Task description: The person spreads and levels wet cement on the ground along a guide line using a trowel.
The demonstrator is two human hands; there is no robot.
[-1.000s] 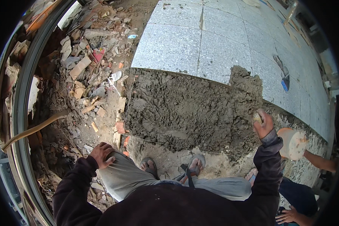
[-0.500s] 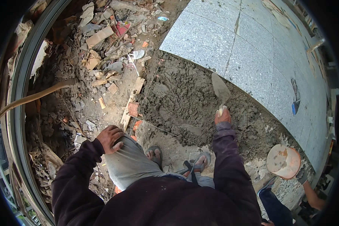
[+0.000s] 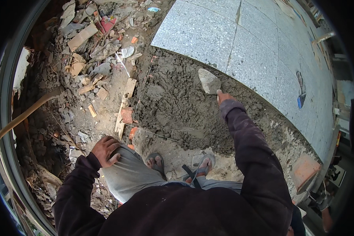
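A bed of wet grey mortar (image 3: 185, 106) spreads over the ground, meeting laid speckled grey tiles (image 3: 240, 43) on its far side; rubble (image 3: 86, 59) of broken brick, board scraps and paper litters the dirt to the left, where a curved metal frame (image 3: 6, 118) runs along the edge. Thin string lines (image 3: 165, 135) cross the mortar. Against half a second ago, the right arm reaches farther out, the trowel (image 3: 209, 81) now at the mortar's far edge beside the tiles, and the view has swung left. The right hand (image 3: 223, 96) is closed around the trowel's handle; the left hand (image 3: 106, 151) lies flat on the left knee, fingers spread. One trowel, two sandalled feet (image 3: 155, 162), one orange bucket (image 3: 305, 171) at lower right, beside another person's gloved hand (image 3: 324, 200).
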